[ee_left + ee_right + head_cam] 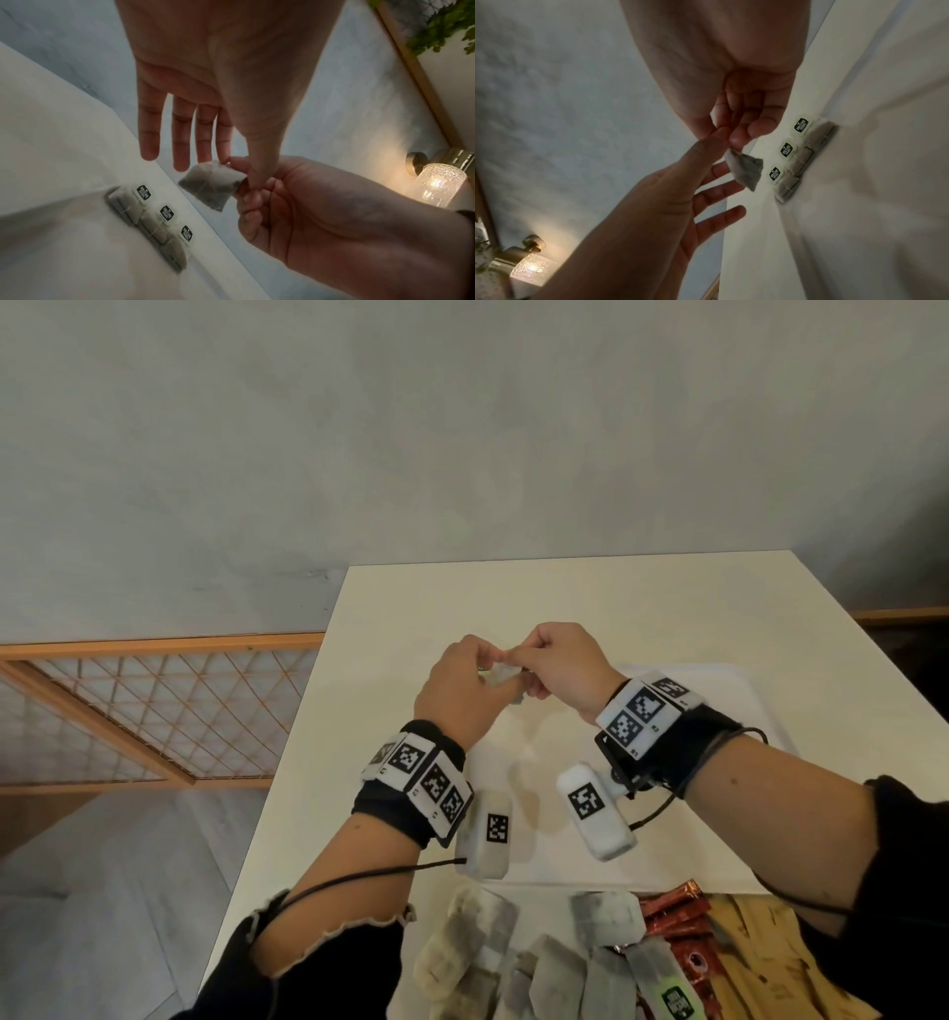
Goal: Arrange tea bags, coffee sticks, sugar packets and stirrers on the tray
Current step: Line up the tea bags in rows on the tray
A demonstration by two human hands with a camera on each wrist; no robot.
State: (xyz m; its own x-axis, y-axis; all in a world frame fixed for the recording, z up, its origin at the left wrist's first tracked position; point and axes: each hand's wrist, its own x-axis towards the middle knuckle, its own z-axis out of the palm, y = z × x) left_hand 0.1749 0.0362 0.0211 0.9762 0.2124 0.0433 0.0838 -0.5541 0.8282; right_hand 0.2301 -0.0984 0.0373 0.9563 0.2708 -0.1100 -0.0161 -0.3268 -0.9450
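Note:
Both hands meet above the white table and hold one grey tea bag between them. My right hand pinches its top edge with curled fingers. The thumb and index finger of my left hand pinch the same edge, while its other fingers stay straight. The bag hangs over the far edge of the white tray. Three labelled tea bags lie in a row on the tray.
Loose tea bags, red coffee sticks and tan paper packets are piled at the table's near edge. A wooden lattice screen stands to the left. A lit glass wall lamp glows beyond the table.

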